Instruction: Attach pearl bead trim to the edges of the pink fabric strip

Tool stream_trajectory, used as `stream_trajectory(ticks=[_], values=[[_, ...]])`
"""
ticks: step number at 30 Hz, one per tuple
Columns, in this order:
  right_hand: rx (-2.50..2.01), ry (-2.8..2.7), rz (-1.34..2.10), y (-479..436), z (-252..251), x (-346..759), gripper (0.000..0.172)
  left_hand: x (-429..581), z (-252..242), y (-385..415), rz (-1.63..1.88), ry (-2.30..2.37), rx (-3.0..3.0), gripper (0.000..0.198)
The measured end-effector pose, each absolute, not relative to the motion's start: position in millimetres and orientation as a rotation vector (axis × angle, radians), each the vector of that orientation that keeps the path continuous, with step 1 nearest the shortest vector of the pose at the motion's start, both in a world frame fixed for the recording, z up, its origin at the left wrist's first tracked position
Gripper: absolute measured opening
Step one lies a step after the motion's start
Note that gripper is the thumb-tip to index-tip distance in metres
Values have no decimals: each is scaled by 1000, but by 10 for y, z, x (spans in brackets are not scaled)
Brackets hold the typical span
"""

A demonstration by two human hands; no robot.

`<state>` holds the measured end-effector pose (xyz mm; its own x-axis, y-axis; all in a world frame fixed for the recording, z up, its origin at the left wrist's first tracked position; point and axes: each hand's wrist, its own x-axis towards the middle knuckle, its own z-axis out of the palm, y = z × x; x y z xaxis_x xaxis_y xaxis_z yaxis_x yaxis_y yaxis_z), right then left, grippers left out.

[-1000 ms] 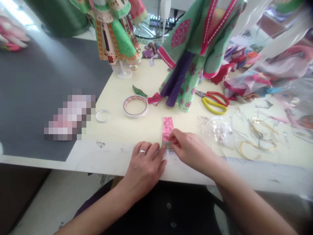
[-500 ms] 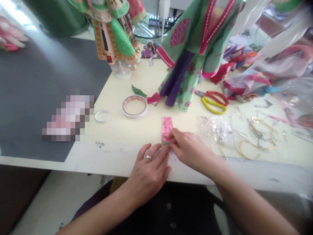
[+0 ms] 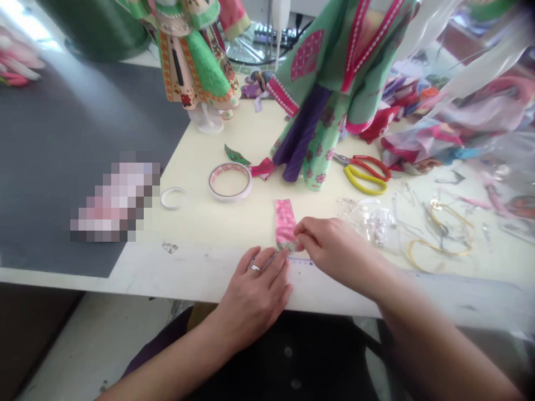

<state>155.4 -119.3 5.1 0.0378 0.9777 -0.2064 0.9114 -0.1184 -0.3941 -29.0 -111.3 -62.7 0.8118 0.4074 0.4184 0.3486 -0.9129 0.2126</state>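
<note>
A small strip of pink patterned fabric [image 3: 285, 220] lies on the table, its near end edged in greenish grey. My left hand [image 3: 257, 289], with a ring on one finger, lies flat with its fingertips on that near edge. At the strip's lower right corner, my right hand [image 3: 324, 239] is closed, thumb and forefinger pinched at the fabric. Under the strip's near end a ruler-like marked line [image 3: 301, 260] shows on the table. Beyond the strip are a roll of tape [image 3: 229, 195] and a thin white ring [image 3: 173, 205].
Scissors [image 3: 365, 174] with red and yellow handles lie right of a standing green doll dress [image 3: 317, 111]. Another dressed figure [image 3: 188, 72] stands behind. Small clear bags [image 3: 378, 228], gold cords [image 3: 422, 253] and heaped fabric [image 3: 468, 122] fill the right. A grey mat [image 3: 75, 139] covers the left.
My right hand has shifted slightly right along the strip's near edge, uncovering more of the pink fabric and the marked line. My left hand stays almost in place.
</note>
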Motion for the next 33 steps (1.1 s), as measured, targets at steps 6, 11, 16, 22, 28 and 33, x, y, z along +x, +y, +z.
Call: stream_trajectory(ticks=[6,11,16,22,28,33], values=[[-2112,-1880,555,-1345,7,1624,14,-294,-626,-1115,692,606,2838,29],[-1945,-1845,461,-1575,-228,1618,12,-278,-627,-1104,710,611,2813,29],[-1770,-1939,260,-1716,-386,1557,21,-280,-623,-1106,698,611,2807,29],[-1704,-2100,78,-1785,-416,1533,25,-279,-628,-1098,695,605,2811,31],[-1692,-2157,8,-1824,-469,1549,29,-283,-622,-1103,692,605,2803,32],[-1694,-2161,-26,-1797,-501,1550,29,-285,-614,-1100,692,601,2806,32]])
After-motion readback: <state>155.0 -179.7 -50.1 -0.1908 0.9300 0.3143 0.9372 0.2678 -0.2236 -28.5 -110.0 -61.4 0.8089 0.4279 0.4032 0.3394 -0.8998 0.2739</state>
